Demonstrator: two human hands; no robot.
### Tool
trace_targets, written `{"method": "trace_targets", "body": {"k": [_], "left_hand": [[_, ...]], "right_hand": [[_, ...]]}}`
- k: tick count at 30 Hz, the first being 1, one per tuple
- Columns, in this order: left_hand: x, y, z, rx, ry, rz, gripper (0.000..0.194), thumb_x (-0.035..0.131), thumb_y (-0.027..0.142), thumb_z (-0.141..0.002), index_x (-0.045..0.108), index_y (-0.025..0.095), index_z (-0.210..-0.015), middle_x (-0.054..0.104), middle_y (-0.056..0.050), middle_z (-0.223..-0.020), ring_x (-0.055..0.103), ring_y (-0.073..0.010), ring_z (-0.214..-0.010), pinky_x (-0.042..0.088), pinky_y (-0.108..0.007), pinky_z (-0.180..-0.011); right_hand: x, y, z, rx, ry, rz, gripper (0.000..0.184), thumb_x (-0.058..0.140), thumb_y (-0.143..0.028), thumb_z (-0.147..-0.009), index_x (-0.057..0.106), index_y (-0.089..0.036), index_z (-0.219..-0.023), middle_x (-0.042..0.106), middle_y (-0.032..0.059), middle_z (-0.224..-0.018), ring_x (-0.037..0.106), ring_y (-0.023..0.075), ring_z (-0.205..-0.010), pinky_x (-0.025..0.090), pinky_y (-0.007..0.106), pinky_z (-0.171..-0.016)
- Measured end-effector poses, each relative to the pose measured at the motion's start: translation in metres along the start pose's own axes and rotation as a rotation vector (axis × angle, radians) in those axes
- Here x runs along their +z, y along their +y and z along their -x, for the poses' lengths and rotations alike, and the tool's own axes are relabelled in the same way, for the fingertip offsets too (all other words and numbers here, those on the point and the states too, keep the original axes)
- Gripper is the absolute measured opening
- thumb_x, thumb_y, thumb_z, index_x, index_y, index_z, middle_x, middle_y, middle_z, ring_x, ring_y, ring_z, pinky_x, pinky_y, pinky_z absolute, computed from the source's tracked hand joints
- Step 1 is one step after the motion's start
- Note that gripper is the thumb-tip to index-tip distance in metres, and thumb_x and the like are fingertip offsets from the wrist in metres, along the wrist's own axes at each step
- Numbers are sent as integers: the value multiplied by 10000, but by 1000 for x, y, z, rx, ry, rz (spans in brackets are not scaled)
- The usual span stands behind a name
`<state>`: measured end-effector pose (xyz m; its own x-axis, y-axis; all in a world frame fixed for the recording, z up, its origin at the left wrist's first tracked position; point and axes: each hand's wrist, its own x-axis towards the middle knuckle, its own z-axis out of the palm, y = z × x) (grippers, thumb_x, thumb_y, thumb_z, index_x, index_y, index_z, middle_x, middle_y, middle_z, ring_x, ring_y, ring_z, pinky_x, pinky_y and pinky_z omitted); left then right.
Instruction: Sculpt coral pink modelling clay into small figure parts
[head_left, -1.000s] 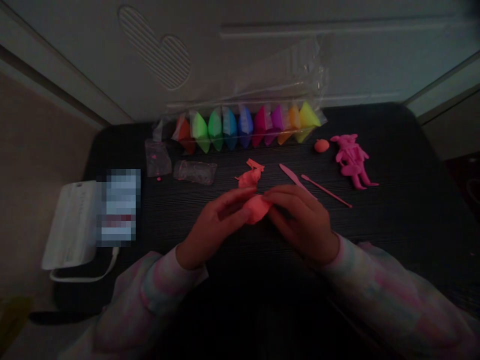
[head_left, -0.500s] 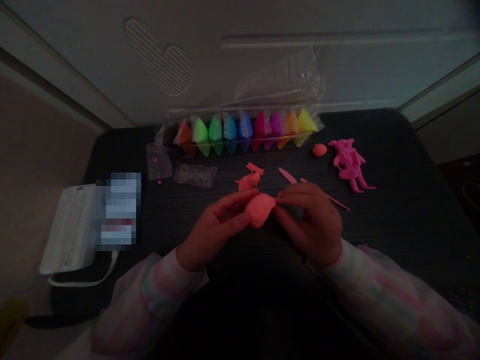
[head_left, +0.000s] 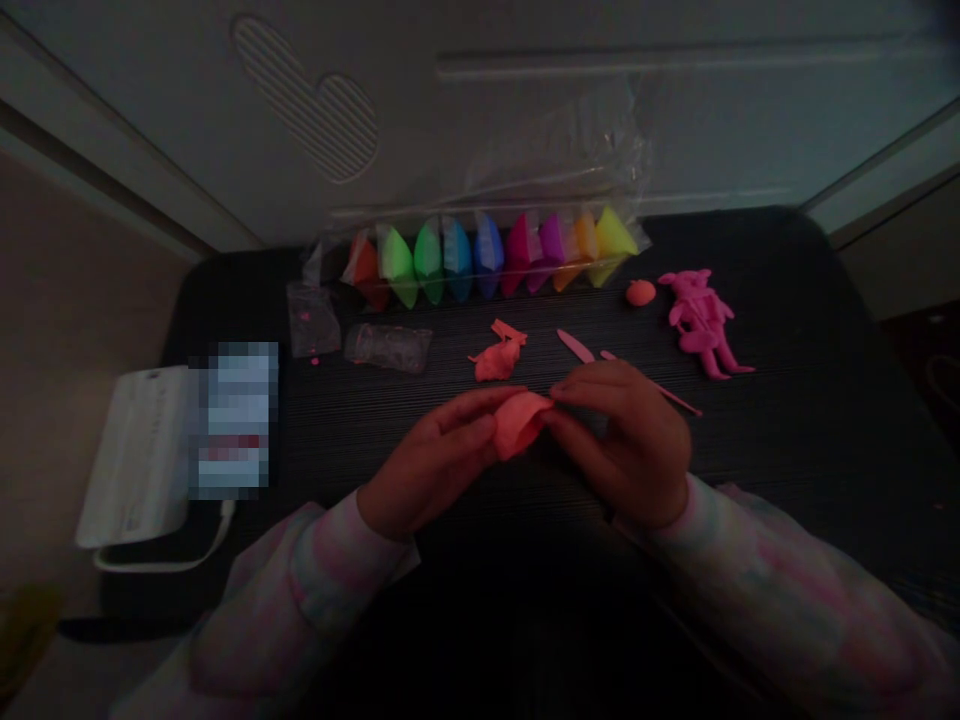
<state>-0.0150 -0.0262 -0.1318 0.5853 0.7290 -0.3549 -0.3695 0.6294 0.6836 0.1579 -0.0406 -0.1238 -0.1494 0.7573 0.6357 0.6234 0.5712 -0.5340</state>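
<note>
Between my two hands is a lump of coral-pink modelling clay (head_left: 517, 422), hollowed like a small cup with a thin edge toward the right. My left hand (head_left: 435, 460) grips its left side between thumb and fingers. The thumb and forefinger of my right hand (head_left: 622, 440) pinch its right rim. Just beyond it on the table lies a crumpled coral clay piece (head_left: 498, 358) with a few strips. A pink flat modelling tool (head_left: 575, 346) and a thin pink stick tool (head_left: 679, 400) lie beside my right hand, the stick partly hidden by it.
Wrapped clay packets (head_left: 489, 257) in several colours line the table's back. A pink clay figure (head_left: 701, 322) and a small coral ball (head_left: 640, 292) lie at right. Clear wrappers (head_left: 388, 347) lie at left, near a white power bank (head_left: 139, 455) cabled to a blurred-out phone (head_left: 236, 420).
The clay lump has turned in my hands, so its hollow side and folded rim now show more. Both hands keep their hold. The view has shifted slightly.
</note>
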Motion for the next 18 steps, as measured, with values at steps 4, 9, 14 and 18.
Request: {"method": "trace_targets", "body": {"k": [4,9,14,18], "left_hand": [[1,0,1,-22,-20,21,235,608,212,-747,667,251,-971,688,3,-1006,619,-143,-942,465,-266,-862],[1,0,1,-26,-19,-7,227,595,227,-761,663,249,-976,684,-11,-1021,610,-168,-979,450,-308,-896],[1,0,0,-32,1,12,217,618,229,-734,676,229,-943,688,-25,-1019,621,-187,-959,467,-326,-873],[1,-1,-1,-61,-24,67,205,628,228,-724,684,220,-922,694,-23,-996,630,-172,-912,480,-294,-826]], "right_hand": [[0,0,0,-21,-15,-22,120,602,-151,-769,580,-225,-860,654,15,-773,619,149,-732,515,316,-670],[1,2,2,-24,-12,-83,101,603,-142,-764,593,-231,-812,650,8,-772,614,150,-736,522,322,-660],[-1,2,1,-41,-43,-89,145,625,-158,-757,604,-213,-890,663,30,-829,614,159,-793,515,334,-716],[-2,3,1,-76,-71,-151,155,601,-103,-765,620,-199,-886,666,33,-850,610,156,-816,511,334,-722]]}}
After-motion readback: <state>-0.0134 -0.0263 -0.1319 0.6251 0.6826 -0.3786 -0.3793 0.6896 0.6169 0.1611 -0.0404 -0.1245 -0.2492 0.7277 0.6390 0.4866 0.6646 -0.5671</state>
